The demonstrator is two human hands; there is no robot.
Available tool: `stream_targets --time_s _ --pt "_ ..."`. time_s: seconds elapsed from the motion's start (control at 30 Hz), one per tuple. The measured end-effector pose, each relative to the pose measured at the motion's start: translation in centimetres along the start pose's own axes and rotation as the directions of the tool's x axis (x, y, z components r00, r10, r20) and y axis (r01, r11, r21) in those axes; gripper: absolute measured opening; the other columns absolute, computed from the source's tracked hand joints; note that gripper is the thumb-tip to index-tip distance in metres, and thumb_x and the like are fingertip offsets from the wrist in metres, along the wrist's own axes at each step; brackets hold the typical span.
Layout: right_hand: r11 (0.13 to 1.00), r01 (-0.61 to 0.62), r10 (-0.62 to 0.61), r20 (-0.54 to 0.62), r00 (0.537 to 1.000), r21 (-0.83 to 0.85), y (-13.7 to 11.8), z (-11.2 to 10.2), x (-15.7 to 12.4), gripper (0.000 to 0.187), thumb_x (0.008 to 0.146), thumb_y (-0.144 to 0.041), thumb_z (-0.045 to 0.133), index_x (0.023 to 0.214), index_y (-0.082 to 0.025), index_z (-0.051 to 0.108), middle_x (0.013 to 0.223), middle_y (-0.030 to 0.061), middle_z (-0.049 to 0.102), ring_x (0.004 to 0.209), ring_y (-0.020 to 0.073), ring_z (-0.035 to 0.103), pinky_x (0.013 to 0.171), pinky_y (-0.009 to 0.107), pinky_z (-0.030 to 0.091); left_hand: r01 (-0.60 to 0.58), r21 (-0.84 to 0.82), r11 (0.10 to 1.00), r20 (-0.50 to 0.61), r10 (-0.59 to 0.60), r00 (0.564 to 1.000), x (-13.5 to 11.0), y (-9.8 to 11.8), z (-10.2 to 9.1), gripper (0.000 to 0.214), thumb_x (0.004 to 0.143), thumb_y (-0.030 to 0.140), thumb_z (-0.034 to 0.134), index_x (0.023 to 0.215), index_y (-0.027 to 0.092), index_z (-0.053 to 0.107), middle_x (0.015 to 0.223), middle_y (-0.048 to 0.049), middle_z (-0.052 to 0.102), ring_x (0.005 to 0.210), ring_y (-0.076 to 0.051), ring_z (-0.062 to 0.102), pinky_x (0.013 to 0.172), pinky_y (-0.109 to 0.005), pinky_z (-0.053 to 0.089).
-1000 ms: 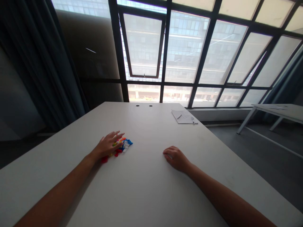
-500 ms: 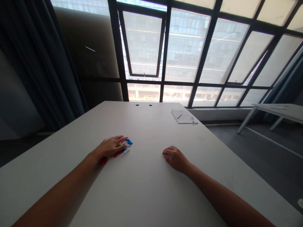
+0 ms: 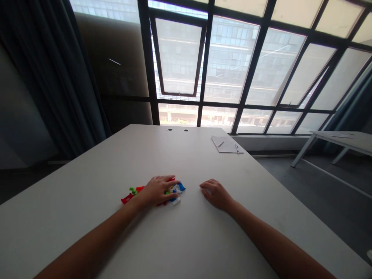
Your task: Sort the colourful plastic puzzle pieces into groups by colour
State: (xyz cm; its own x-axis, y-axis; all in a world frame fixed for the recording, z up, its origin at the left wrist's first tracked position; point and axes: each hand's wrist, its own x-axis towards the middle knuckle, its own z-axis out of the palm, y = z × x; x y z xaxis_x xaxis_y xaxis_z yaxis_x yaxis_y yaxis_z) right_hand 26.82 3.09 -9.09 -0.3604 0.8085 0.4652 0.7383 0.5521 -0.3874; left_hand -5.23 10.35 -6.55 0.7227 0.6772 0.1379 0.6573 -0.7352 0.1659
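Observation:
My left hand point(image 3: 157, 190) lies palm down with its fingers spread over a heap of small plastic toy pieces, touching them. Blue pieces point(image 3: 181, 186) and a white piece point(image 3: 176, 201) stick out past the fingertips. Behind the hand, by the wrist, are a red piece point(image 3: 126, 198) and a light green piece point(image 3: 133, 190). The palm hides the middle of the heap. To the right of the pieces, my right hand point(image 3: 215, 195) rests on the table with its fingers curled in; no object shows in it.
The white table point(image 3: 186, 240) bears a sheet of paper point(image 3: 228, 144) with two pens on it, at the far right. Two dark round holes lie near the table's far edge. A second table point(image 3: 343, 139) stands to the right, with windows behind.
My left hand has slid to the right, carrying most of the pieces along towards my right hand. Red and green pieces now show behind it. My right hand has stayed in place.

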Motion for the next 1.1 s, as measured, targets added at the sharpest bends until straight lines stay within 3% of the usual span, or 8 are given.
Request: stream_targets --time_s 0.23,0.37,0.47,0.6,0.7,0.8,0.9,1.1 --pt "1.000 -0.023 0.023 0.014 1.000 0.014 -0.1 -0.2 0.0 0.025 0.100 -0.031 0.057 0.119 -0.022 0.070 0.112 0.0085 0.075 0.107 0.0239 0.066 0.097 0.042 0.050 -0.103 -0.084 0.991 -0.024 0.101 0.995 1.2 5.5 1.2 0.065 0.090 0.074 0.051 0.146 0.040 0.052 0.156 -0.0048 0.047 0.141 -0.034 0.046 0.119 -0.053 0.030" --pt "0.999 -0.037 0.036 0.017 0.999 0.020 0.0 -0.2 -0.1 0.026 0.102 -0.032 0.054 0.118 -0.022 0.070 0.112 0.0088 0.074 0.107 0.0235 0.066 0.097 0.042 0.050 -0.151 -0.204 0.967 -0.020 0.150 0.988 1.5 6.2 0.1 0.068 0.092 0.072 0.051 0.152 0.040 0.044 0.159 -0.0038 0.041 0.142 -0.033 0.043 0.120 -0.053 0.029" --pt "0.998 -0.059 0.058 0.032 0.998 0.020 0.1 -0.2 -0.1 0.028 0.103 -0.033 0.051 0.119 -0.021 0.070 0.114 0.0099 0.073 0.107 0.0237 0.066 0.098 0.042 0.050 -0.073 -0.204 0.976 -0.041 0.066 0.997 0.9 3.8 -1.6 0.062 0.098 0.068 0.042 0.152 0.039 0.043 0.161 -0.0030 0.039 0.144 -0.031 0.041 0.121 -0.055 0.027" --pt "0.996 -0.085 0.084 0.053 0.995 0.027 0.0 -0.4 0.0 0.030 0.104 -0.035 0.048 0.121 -0.020 0.069 0.116 0.0110 0.073 0.109 0.0245 0.065 0.097 0.042 0.051 0.166 -0.086 0.982 -0.040 -0.170 0.985 -1.8 -2.7 -3.0 0.067 0.096 0.073 0.036 0.147 0.033 0.053 0.157 -0.0069 0.044 0.145 -0.034 0.040 0.121 -0.061 0.020" --pt "0.996 -0.082 0.080 0.063 0.995 0.033 0.0 -0.5 0.0 0.032 0.105 -0.036 0.047 0.122 -0.020 0.068 0.117 0.0112 0.073 0.110 0.0245 0.065 0.097 0.043 0.051 0.299 -0.075 0.951 -0.016 -0.301 0.953 -4.8 -7.5 -2.5 0.076 0.092 0.078 0.035 0.146 0.030 0.055 0.154 -0.0086 0.048 0.142 -0.035 0.043 0.120 -0.059 0.025" --pt "0.996 -0.080 0.078 0.068 0.995 0.028 0.0 -0.4 0.0 0.034 0.105 -0.038 0.046 0.123 -0.020 0.068 0.117 0.0114 0.072 0.111 0.0249 0.065 0.098 0.043 0.051 0.325 -0.152 0.933 -0.035 -0.334 0.942 -7.2 -9.7 -1.0 0.083 0.092 0.080 0.031 0.147 0.024 0.055 0.151 -0.0110 0.051 0.140 -0.035 0.047 0.118 -0.054 0.034" --pt "0.996 -0.081 0.080 0.074 0.994 0.019 0.1 -0.4 0.0 0.035 0.105 -0.039 0.045 0.124 -0.020 0.067 0.118 0.0119 0.072 0.112 0.0255 0.065 0.099 0.044 0.050 0.296 -0.175 0.939 -0.085 -0.313 0.946 -7.6 -8.6 0.5 0.087 0.091 0.082 0.027 0.145 0.021 0.056 0.151 -0.0115 0.052 0.143 -0.036 0.041 0.120 -0.055 0.030" --pt "0.997 -0.076 0.077 0.137 0.988 -0.011 0.1 -0.5 -0.1 0.045 0.104 -0.047 0.045 0.137 -0.021 0.061 0.127 0.0137 0.068 0.119 0.0274 0.061 0.102 0.046 0.048 0.181 -0.211 0.961 -0.067 -0.198 0.978 -4.0 -1.8 2.3 0.079 0.098 0.073 0.026 0.151 0.019 0.048 0.153 -0.0108 0.050 0.143 -0.030 0.043 0.124 -0.049 0.026"
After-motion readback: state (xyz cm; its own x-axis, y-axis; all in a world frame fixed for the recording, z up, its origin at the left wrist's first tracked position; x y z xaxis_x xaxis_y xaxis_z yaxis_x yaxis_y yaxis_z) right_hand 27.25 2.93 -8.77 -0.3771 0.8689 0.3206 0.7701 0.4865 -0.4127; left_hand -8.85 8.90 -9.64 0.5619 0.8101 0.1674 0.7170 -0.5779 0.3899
